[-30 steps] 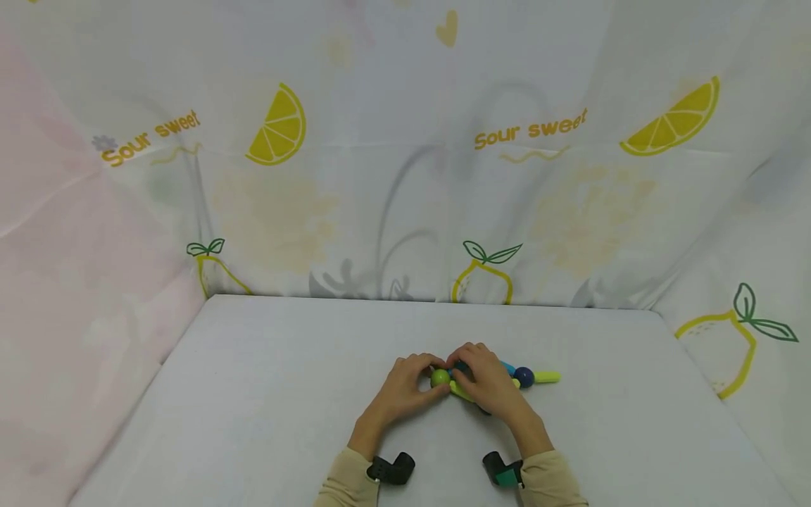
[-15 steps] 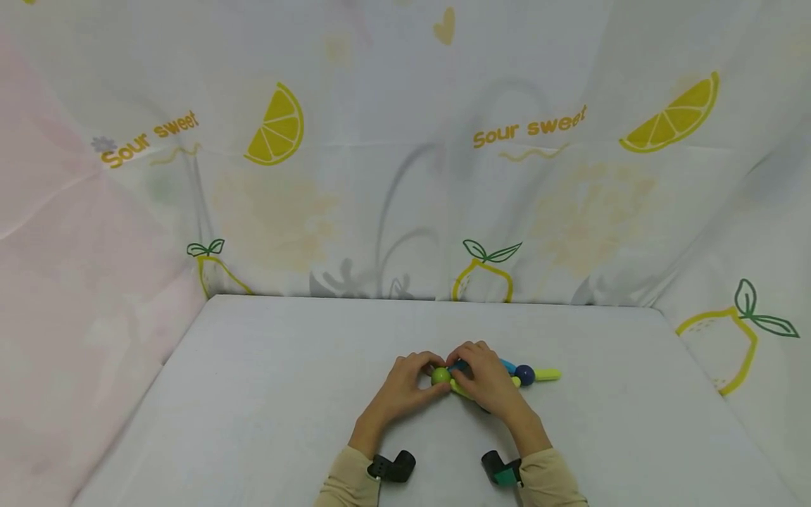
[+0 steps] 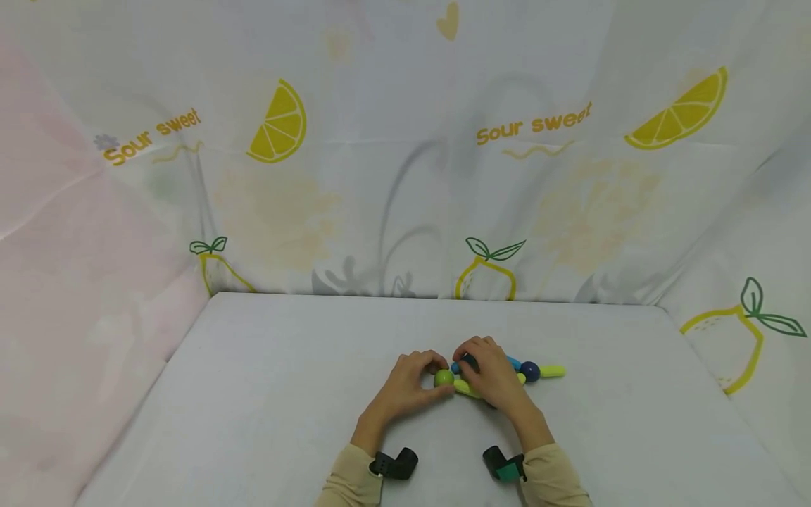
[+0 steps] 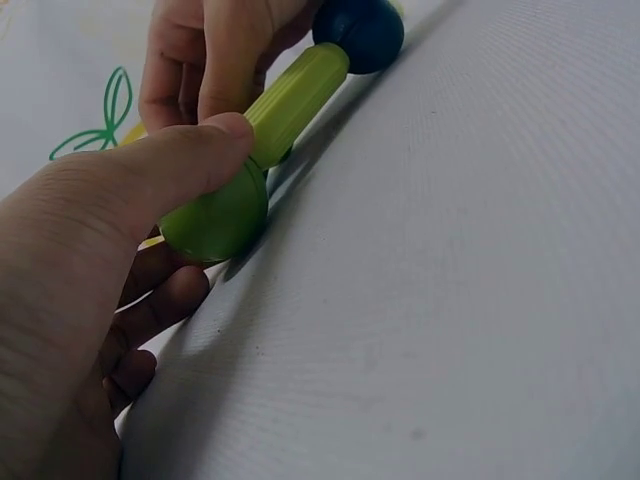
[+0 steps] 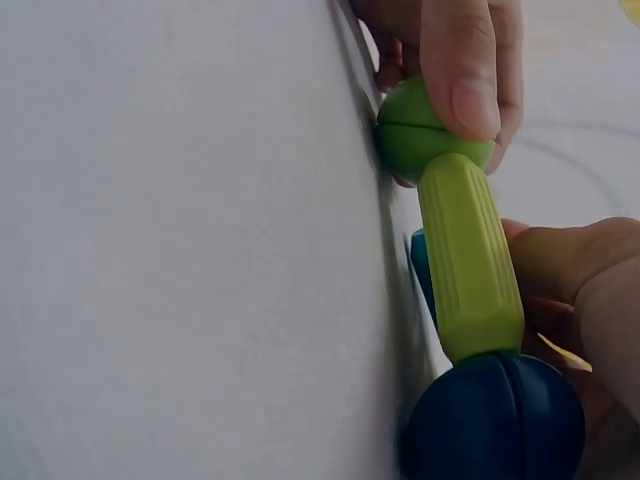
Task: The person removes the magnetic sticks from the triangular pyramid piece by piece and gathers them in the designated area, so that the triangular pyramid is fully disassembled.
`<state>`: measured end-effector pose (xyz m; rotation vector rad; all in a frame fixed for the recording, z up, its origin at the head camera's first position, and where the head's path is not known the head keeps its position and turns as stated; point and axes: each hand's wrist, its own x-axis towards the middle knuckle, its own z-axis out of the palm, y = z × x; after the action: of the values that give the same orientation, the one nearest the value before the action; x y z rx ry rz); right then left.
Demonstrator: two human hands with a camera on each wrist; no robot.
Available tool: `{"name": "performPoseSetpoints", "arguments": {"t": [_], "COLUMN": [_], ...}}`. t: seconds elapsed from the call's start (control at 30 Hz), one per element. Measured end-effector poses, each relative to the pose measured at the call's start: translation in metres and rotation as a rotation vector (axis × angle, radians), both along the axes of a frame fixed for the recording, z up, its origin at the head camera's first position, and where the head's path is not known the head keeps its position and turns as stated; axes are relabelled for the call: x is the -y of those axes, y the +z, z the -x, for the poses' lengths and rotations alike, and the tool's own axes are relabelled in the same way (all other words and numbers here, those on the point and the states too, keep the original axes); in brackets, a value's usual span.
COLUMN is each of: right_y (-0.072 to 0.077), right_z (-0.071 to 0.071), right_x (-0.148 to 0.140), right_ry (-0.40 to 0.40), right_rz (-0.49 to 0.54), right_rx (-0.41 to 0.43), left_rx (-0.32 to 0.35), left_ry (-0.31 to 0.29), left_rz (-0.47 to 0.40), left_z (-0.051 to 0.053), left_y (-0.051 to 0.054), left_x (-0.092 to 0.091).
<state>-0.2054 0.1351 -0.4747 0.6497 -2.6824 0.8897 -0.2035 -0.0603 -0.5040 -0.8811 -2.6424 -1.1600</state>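
Note:
A light green ball (image 3: 443, 378) sits between the thumb and fingers of my left hand (image 3: 405, 387), which grips it near the tabletop. A yellow-green ribbed rod (image 5: 470, 260) joins this ball to a dark blue ball (image 5: 495, 420). My right hand (image 3: 497, 377) pinches a blue rod (image 3: 455, 367), whose end pokes out beside the green ball; most of that rod is hidden behind the fingers. In the right wrist view, a sliver of blue shows behind the yellow-green rod. Past the right hand, another dark blue ball (image 3: 530, 371) carries a yellow-green rod (image 3: 552, 370) pointing right.
The white table (image 3: 285, 394) spreads out around the hands. A printed cloth (image 3: 380, 176) with lemon drawings hangs behind it and along the sides. Dark wrist cameras (image 3: 395, 465) are strapped at both sleeves.
The right hand has shifted slightly right and away, and the blue rod's end has come a little apart from the green ball. The left hand keeps its grip on the ball.

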Motion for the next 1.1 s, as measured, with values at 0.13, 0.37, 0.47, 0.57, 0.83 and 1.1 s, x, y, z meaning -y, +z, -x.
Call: {"name": "performPoseSetpoints", "arguments": {"t": [0.13, 0.37, 0.47, 0.57, 0.83, 1.1], "right_y": [-0.002, 0.004, 0.007, 0.008, 0.009, 0.010], "right_z": [0.003, 0.003, 0.000, -0.004, -0.016, -0.031], "right_x": [-0.004, -0.010, -0.010, -0.010, -0.003, 0.003], "right_ry": [0.032, 0.109, 0.120, 0.139, 0.124, 0.028], "right_rz": [0.018, 0.072, 0.072, 0.044, -0.085, -0.168], "right_rx": [-0.020, -0.002, 0.030, 0.040, 0.020, 0.061], "left_rx": [0.007, 0.029, 0.027, 0.027, 0.018, 0.022], "left_ry": [0.008, 0.034, 0.031, 0.023, 0.023, 0.013], "left_rz": [-0.002, -0.006, -0.017, -0.033, -0.071, -0.066], "left_z": [-0.001, 0.000, 0.000, 0.000, 0.000, 0.000], "left_y": [0.002, 0.003, 0.003, 0.001, -0.002, -0.001], "left_x": [-0.001, -0.001, -0.001, -0.001, -0.001, 0.000]}}
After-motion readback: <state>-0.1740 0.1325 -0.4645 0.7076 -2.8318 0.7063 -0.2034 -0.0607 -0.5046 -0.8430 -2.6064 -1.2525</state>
